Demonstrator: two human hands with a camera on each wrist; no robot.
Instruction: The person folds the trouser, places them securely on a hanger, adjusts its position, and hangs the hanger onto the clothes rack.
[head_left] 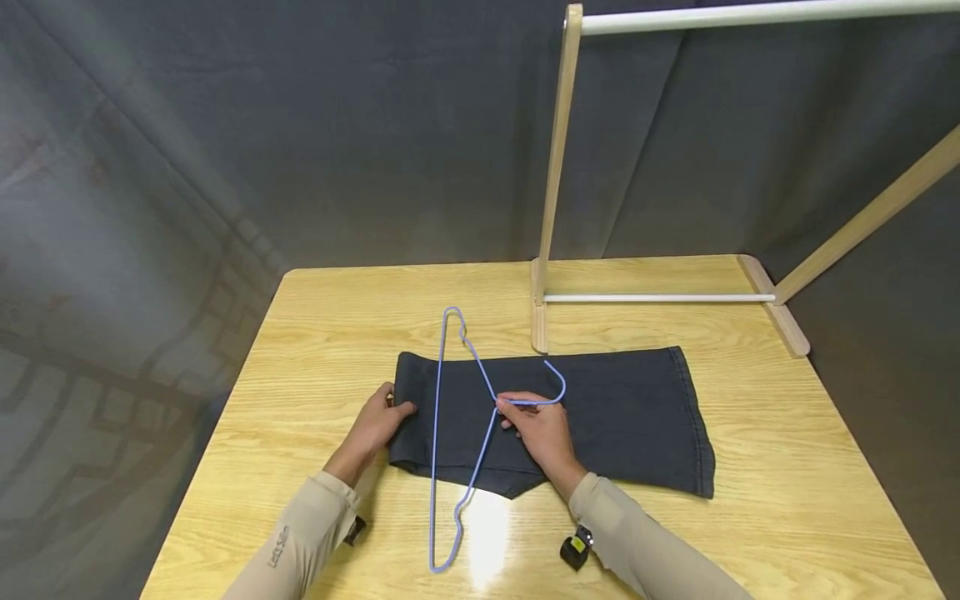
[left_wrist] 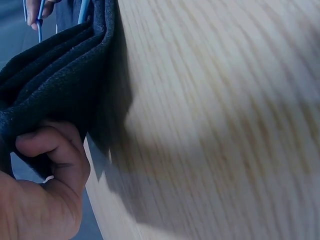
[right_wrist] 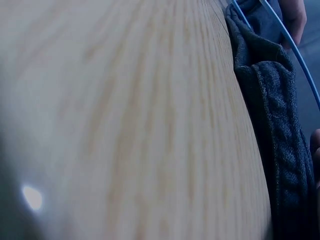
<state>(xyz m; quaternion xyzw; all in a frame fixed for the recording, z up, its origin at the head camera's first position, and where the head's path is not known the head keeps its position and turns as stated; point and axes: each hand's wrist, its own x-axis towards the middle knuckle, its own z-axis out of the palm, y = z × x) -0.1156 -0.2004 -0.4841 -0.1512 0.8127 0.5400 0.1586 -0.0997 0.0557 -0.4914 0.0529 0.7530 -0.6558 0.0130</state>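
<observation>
A pair of folded dark trousers [head_left: 622, 417] lies across the table, with a stitched hem at its right end. My left hand [head_left: 378, 421] grips the folded left end; in the left wrist view, curled fingers [left_wrist: 65, 150] hold the layered cloth [left_wrist: 60, 80]. Over the trousers is a thin blue hanger [head_left: 436, 400], its hook pointing right and its long bar crossing near the left end. My right hand [head_left: 542, 429] pinches the hanger where the hook meets its shoulders. In the right wrist view that hand is mostly out of frame, beside the trousers' edge [right_wrist: 280, 110].
Behind the trousers stands a wooden garment rack [head_left: 558, 158] with a white top rail [head_left: 750, 15] and a low white bar [head_left: 660, 297]. Its left foot [head_left: 539, 325] comes close to the trousers. Grey cloth [head_left: 375, 133] hangs behind the wood-grain table [head_left: 337, 325].
</observation>
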